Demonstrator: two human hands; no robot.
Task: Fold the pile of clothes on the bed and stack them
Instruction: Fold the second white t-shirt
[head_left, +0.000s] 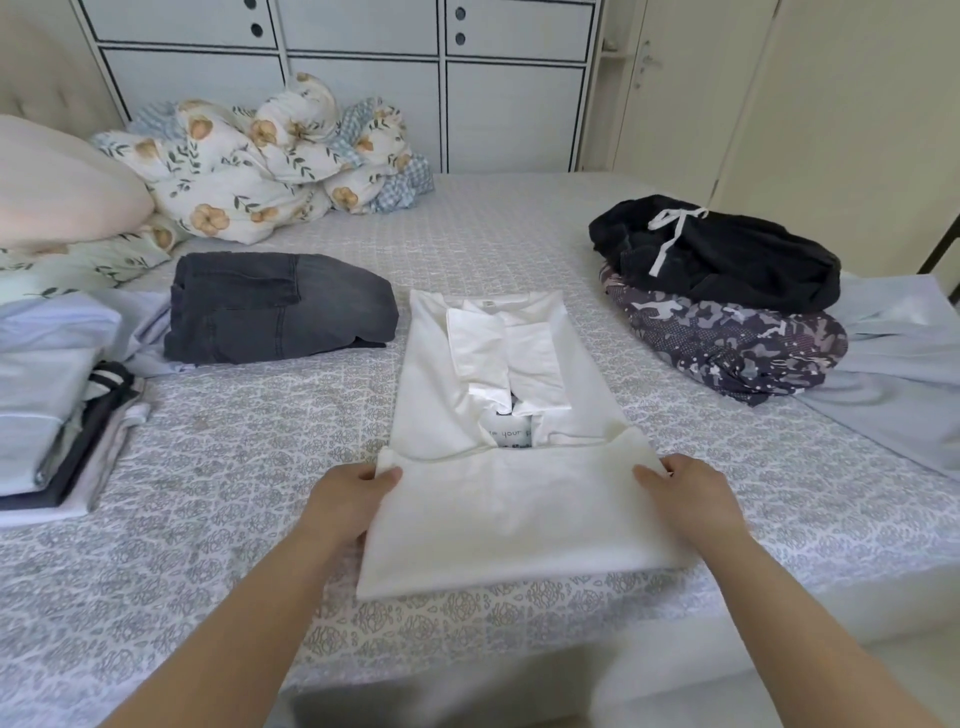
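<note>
White shirt (511, 499) print reads "your" (rest hidden)

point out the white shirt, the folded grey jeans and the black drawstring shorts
white shirt (519, 509): head view, folded-up lower panel
folded grey jeans (270, 306): head view, top face
black drawstring shorts (737, 265): head view, black fabric

Bare bed (218, 467) lies open at lower left and beyond the shirt (498, 499). Jeans (275, 306) block upper left, a stack (57, 415) the left edge, dark clothes (727, 296) the right.

shirt (514, 509): matt white cloth | jeans (280, 306): grey denim | bedspread (208, 519): perhaps quilted cloth
</note>
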